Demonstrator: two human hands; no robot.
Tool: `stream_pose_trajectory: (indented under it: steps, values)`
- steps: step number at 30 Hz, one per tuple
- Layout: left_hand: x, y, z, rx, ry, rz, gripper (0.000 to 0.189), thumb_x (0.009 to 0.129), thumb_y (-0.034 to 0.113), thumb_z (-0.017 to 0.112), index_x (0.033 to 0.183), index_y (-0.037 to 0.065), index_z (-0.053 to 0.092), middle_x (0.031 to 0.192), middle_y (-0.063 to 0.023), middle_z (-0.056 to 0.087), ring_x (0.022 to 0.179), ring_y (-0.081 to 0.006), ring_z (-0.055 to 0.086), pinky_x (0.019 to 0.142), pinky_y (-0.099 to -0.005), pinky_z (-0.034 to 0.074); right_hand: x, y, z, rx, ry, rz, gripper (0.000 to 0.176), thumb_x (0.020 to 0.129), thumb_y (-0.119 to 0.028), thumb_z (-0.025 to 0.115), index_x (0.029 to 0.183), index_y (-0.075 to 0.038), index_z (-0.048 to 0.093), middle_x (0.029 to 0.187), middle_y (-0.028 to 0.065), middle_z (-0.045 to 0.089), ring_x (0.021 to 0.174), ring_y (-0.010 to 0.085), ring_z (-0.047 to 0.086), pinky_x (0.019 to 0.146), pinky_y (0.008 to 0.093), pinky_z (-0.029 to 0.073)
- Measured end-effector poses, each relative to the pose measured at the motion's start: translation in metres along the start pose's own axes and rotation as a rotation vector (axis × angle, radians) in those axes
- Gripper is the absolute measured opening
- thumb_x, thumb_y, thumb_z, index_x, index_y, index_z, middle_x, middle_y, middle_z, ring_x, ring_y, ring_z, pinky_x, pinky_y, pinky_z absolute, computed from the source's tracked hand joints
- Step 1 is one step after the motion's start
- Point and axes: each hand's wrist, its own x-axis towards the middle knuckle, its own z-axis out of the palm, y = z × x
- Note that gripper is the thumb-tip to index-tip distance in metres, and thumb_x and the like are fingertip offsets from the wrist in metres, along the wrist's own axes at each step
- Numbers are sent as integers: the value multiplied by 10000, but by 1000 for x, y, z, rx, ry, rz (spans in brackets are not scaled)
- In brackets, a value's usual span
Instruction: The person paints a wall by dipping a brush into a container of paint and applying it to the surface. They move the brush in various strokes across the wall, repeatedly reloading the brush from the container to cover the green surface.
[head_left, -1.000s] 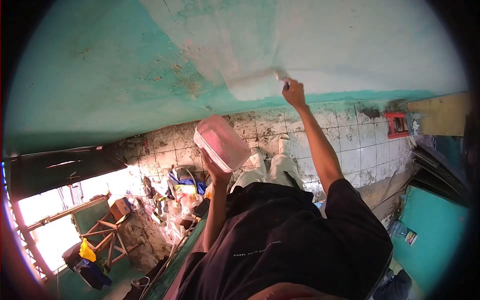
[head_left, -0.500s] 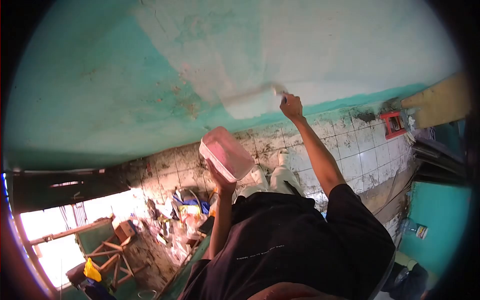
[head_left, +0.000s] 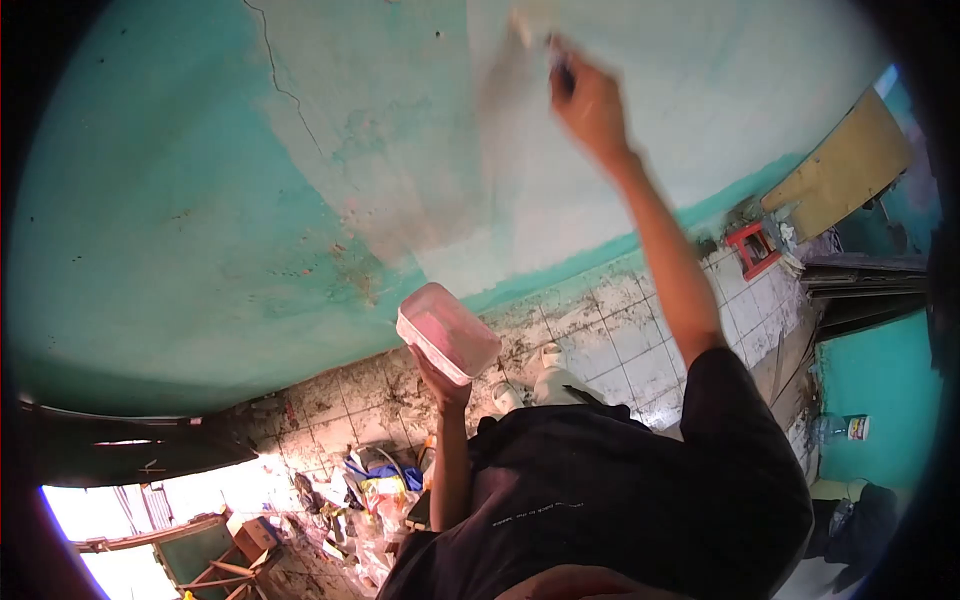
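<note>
My left hand (head_left: 445,383) is closed on the side and underside of a shallow plastic tub (head_left: 418,330), whitish-pink, with pink paint coating its inside. The tub is tilted in front of my body. Stretched up toward the wall (head_left: 180,220), my right hand (head_left: 592,105) is wrapped round the dark handle of a paintbrush (head_left: 522,30). The brush head is smeared by motion, and it lies close to or against the wall. Pale paint covers the right part of the turquoise wall; a crack and flaking spots show further left.
Below the wall lies a dirty white tiled floor (head_left: 625,335). A pile of bags and clutter (head_left: 375,500) lies at lower left, near a wooden frame (head_left: 225,570). On the right are a red stool-like object (head_left: 752,250), a tan board (head_left: 845,165) and a plastic bottle (head_left: 845,428).
My right hand has moved the paintbrush upward along the wall, away from its lower edge. The left hand still holds the tub. The view has shifted, showing more of the wall.
</note>
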Motion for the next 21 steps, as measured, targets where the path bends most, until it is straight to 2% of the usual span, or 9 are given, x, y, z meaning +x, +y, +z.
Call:
stream_pose_trajectory:
  steps: [3,6,8,9,10,12,15,16,21]
  values:
    - [-1,-3,5,-42,-28,62,732,980,633,402,1554,203,253,1552,-55,340,1406,-309,359,1149,-525,312,-131,23,65,-19,-144,57,449,879,-101,604,1326,-71,575,772,187,607,690,371,628,611,483,529]
    - [-1,2,2,-96,-74,107,738,981,640,393,1562,211,237,1568,-58,320,1424,-320,339,1160,-535,295,-186,45,75,-2,-828,332,331,830,-129,645,1151,-54,670,895,217,663,754,413,640,687,458,535]
    - [3,5,-4,-117,-64,94,732,983,636,391,1561,214,238,1568,-59,321,1425,-324,338,1155,-544,302,-176,78,83,106,-774,75,229,811,-170,673,1012,-66,712,913,217,687,782,406,660,714,448,545]
    - [1,7,-3,-108,-56,89,740,977,642,398,1561,218,237,1567,-58,322,1424,-325,339,1154,-552,302,-139,60,68,0,-560,62,166,810,-179,691,934,-77,732,833,201,696,751,356,678,705,427,548]
    - [5,9,1,-113,-66,101,740,977,642,398,1561,218,237,1567,-58,322,1424,-325,339,1154,-552,302,-86,51,46,105,-601,148,146,820,-173,687,896,-58,735,768,199,692,709,320,683,692,406,549]
    - [-1,14,15,-59,-27,128,736,976,636,413,1532,171,289,1491,-78,410,1335,-314,434,1102,-526,377,9,13,-14,44,-520,30,158,854,-153,668,951,-48,737,754,192,698,686,306,693,684,383,548]
    - [5,16,21,-65,-58,121,735,982,632,396,1539,168,273,1500,-83,399,1356,-317,412,1113,-537,359,80,-58,-82,9,-192,-83,249,893,-122,641,1123,-62,715,694,209,647,575,305,641,575,370,502]
    - [9,17,23,-88,-70,114,730,985,629,390,1541,172,268,1504,-81,394,1362,-318,405,1117,-542,353,87,-64,-85,141,-15,-110,143,846,-103,624,957,-48,696,683,217,637,630,377,644,585,427,519]
    - [19,17,35,-18,-98,141,744,978,623,427,1552,186,249,1545,-55,345,1400,-303,365,1145,-517,319,-23,-14,21,2,46,-28,412,872,-101,613,1284,-98,606,738,180,629,680,366,637,593,464,526]
